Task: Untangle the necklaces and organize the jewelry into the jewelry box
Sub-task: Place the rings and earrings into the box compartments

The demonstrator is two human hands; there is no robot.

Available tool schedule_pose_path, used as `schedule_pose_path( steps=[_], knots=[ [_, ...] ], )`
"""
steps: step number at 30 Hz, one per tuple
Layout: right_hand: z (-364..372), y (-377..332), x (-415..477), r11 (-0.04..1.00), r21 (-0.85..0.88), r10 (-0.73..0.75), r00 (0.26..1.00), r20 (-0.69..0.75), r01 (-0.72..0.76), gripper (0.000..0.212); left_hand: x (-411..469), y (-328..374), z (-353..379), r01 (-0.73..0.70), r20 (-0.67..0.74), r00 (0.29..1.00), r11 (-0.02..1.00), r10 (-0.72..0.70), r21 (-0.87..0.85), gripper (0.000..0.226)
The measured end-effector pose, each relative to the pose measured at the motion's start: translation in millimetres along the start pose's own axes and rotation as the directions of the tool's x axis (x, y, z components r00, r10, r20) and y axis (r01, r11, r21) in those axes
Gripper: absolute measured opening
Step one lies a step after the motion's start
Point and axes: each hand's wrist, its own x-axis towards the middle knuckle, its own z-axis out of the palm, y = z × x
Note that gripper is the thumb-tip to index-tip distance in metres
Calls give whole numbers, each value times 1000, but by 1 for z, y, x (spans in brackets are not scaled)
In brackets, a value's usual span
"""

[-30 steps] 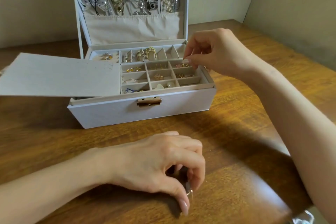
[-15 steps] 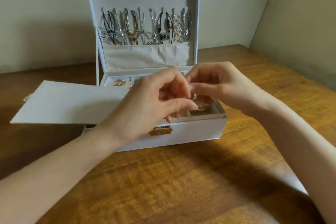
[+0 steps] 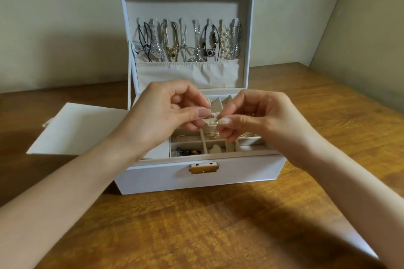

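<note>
A white jewelry box [image 3: 157,176] stands open on the wooden table, its lid [image 3: 188,6] upright with several necklaces [image 3: 188,43] hanging over a cloth pocket. Its top tray [image 3: 218,150] has small compartments with gold and dark pieces. Above the tray, my left hand [image 3: 166,111] and my right hand [image 3: 253,118] meet fingertip to fingertip. Both pinch a small gold jewelry piece [image 3: 213,121] between thumb and forefinger; most of it is hidden by the fingers.
A flat white panel [image 3: 80,129] juts out from the box's left side over the table [image 3: 218,225]. A gold clasp [image 3: 203,168] sits on the box front. Walls close in behind and to the right.
My left hand rose from the table's front edge to meet the right hand above the tray. The camera tilted up, showing the whole lid. Both hands now pinch the small gold piece.
</note>
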Motion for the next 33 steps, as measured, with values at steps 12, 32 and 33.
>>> schedule_pose_path(
  steps=[12, 32, 33],
  knots=[
    [7, 6, 5, 970, -240, -70, 988, -138, 35, 8, 5, 6, -16, -11, 65, 998, 976, -3, 218, 10],
    [23, 7, 22, 745, -657, -171, 985, -26, 112, 9, 7, -5, -25, -37, 161, 977, 632, -140, 774, 21],
    [22, 7, 21, 732, -670, -162, 987, 7, 125, 13, 7, -5, -26, -40, 175, 973, 640, -149, 767, 20]
  ],
)
